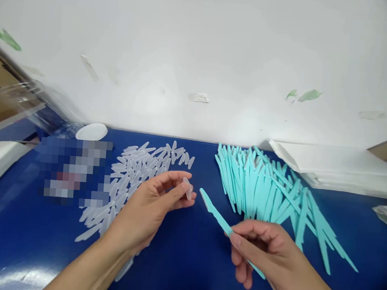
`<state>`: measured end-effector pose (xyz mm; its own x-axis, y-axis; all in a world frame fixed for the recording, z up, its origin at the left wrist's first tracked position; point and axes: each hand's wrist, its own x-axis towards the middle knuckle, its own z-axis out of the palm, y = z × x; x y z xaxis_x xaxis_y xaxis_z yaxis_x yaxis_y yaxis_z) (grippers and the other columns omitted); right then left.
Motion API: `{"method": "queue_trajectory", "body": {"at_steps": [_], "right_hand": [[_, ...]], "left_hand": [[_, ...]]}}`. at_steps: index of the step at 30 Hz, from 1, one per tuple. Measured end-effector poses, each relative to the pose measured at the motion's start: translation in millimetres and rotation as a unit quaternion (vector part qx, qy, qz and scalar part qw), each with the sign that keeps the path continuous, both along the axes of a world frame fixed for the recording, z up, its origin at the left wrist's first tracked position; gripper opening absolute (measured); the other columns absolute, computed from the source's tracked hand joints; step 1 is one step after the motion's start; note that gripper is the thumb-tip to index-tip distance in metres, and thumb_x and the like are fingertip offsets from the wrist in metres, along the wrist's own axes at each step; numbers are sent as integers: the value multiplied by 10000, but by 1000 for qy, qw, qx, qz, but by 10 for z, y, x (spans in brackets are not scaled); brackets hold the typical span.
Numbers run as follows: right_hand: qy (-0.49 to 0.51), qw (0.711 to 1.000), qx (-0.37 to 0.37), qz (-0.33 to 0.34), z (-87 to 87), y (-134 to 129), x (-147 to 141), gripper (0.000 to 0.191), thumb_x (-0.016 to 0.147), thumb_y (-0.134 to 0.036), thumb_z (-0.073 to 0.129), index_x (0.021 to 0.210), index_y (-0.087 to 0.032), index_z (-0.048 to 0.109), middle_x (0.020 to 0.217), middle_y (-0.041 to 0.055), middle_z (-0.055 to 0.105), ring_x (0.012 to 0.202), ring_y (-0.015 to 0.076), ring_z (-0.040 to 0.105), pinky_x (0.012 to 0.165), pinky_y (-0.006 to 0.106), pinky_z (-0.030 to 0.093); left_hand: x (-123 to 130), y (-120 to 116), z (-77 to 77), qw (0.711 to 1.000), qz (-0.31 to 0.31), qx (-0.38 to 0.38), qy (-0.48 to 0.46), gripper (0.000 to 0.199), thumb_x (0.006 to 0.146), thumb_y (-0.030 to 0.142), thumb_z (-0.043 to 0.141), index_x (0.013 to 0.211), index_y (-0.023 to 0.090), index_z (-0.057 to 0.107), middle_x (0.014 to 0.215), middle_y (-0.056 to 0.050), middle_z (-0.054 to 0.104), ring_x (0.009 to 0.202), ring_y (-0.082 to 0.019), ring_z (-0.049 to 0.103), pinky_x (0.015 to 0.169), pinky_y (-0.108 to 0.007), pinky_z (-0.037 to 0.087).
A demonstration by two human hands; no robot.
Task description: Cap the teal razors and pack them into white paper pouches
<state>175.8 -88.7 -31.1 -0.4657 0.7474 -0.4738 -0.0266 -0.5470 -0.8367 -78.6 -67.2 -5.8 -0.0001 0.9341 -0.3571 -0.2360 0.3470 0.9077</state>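
Observation:
Between thumb and fingers, my left hand (pixel 158 200) pinches a small translucent blade cap (pixel 189 189). My right hand (pixel 262 251) is closed on the handle of a turquoise eyebrow razor (pixel 215 213), whose blade end points up and left toward the cap. A short gap separates the razor's tip from the cap. Behind and left of my left hand lies a spread of similar translucent caps (pixel 134 163), partly hidden by that hand and forearm. Beyond my right hand is a fanned pile of turquoise razors (pixel 253 180), some crossing each other at its right side.
Everything lies on a blue tabletop (pixel 185 259) against a white wall (pixel 200 52) with tape scraps. White packaging sheets (pixel 344 169) are stacked at back right. A white round lid-like thing (pixel 91 131), clear plastic wrap (pixel 47 104) and a white device (pixel 0 160) stand left.

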Motion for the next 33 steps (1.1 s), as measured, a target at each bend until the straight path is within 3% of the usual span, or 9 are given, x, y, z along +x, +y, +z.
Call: {"method": "queue_trajectory", "body": {"at_steps": [6,11,16,23,27,29,31,33], "right_hand": [[-15,998,-58,15,12,-22,35,300,806,-433,917,857,-177,770,678,-10,711,535,108,692,494,178,530],[-25,996,-86,2,99,-17,1,341,764,-432,945,715,-164,740,639,-17,689,524,88,673,509,164,527],[-11,996,-92,-10,157,-14,-14,287,749,-395,960,767,-171,782,632,-17,697,528,97,681,513,171,530],[-17,998,-49,21,80,-39,11,267,835,-411,895,837,-176,768,699,-6,716,573,102,684,555,193,540],[-87,994,35,61,72,-51,80,310,914,-515,785,965,-209,776,713,-10,687,579,114,644,552,230,520],[-192,963,164,96,126,-64,138,283,991,-491,684,985,-225,781,723,-3,675,615,134,631,578,265,506],[-293,892,316,138,195,-91,194,259,1050,-396,593,975,-232,779,779,13,693,654,151,639,601,295,491],[-358,817,422,164,252,-130,234,279,1063,-296,549,913,-225,773,870,34,715,712,172,673,634,319,504]], "left_hand": [[52,15,-81,1000,18,-10,14,326,859,433,893,1117,246,824,913,-15,781,842,-152,746,808,-280,675],[69,-43,-113,999,2,-5,54,308,859,450,890,1096,264,825,968,-13,803,802,-144,764,802,-265,672],[146,-117,-104,997,-43,-8,60,272,862,449,885,1056,267,831,890,-11,801,778,-151,774,773,-254,668],[178,-109,-102,996,-76,-2,50,260,886,442,860,1062,259,806,854,-6,790,758,-137,761,743,-229,638],[-52,-42,7,975,-185,-10,123,226,912,437,830,992,231,782,787,5,755,723,-124,701,683,-204,563],[-142,-43,81,941,-257,-19,218,232,939,462,788,936,231,784,709,23,695,645,-109,615,571,-189,459],[-151,-81,132,896,-317,-6,311,246,981,479,721,917,256,802,668,37,651,599,-107,544,518,-210,370],[-77,-144,146,855,-359,35,372,231,1009,444,672,915,289,817,679,46,666,601,-113,546,529,-230,358]]}}
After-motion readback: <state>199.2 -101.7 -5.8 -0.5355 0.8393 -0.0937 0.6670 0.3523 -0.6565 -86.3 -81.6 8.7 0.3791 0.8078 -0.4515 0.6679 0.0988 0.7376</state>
